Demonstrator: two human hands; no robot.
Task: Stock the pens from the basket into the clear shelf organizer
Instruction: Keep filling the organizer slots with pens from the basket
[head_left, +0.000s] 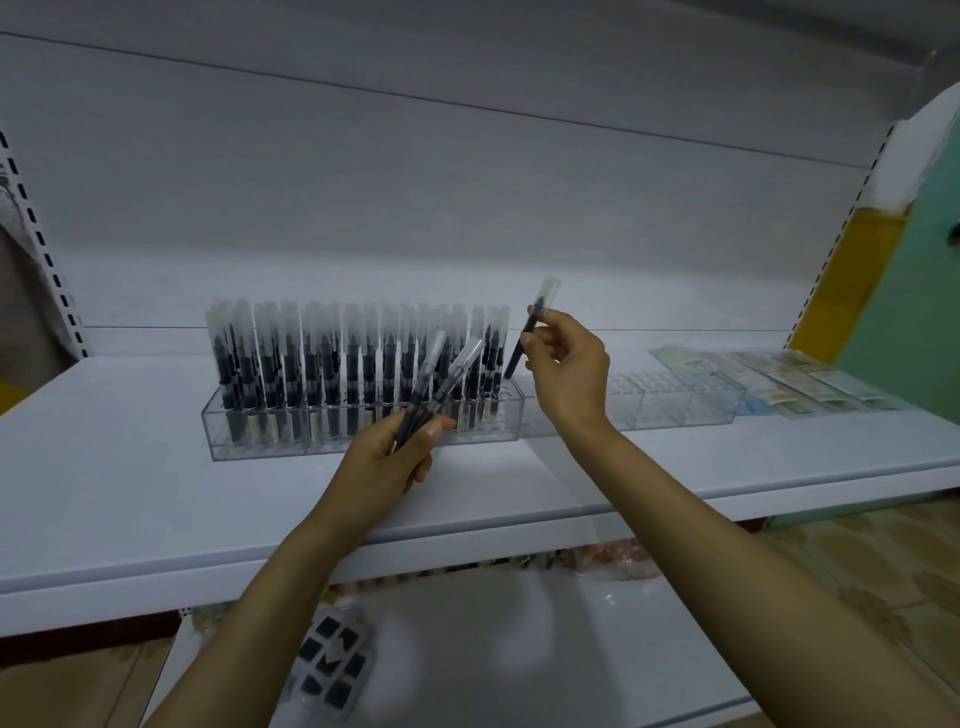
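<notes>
A clear shelf organizer (228, 441) stands on the white shelf (130, 499), packed with several upright dark pens with clear caps (322, 358). My left hand (395, 457) grips a small bunch of the same pens (441, 379), their caps pointing up and right in front of the organizer. My right hand (566, 364) pinches a single pen (530, 332), held nearly upright just above the organizer's right end. A second clear organizer (675, 405) with vacant slots continues to the right.
Flat packets (779, 379) lie on the shelf at the far right. Below the shelf edge a white basket with dark openings (332, 665) shows on a lower white surface. Slotted shelf uprights (31, 228) stand at both sides.
</notes>
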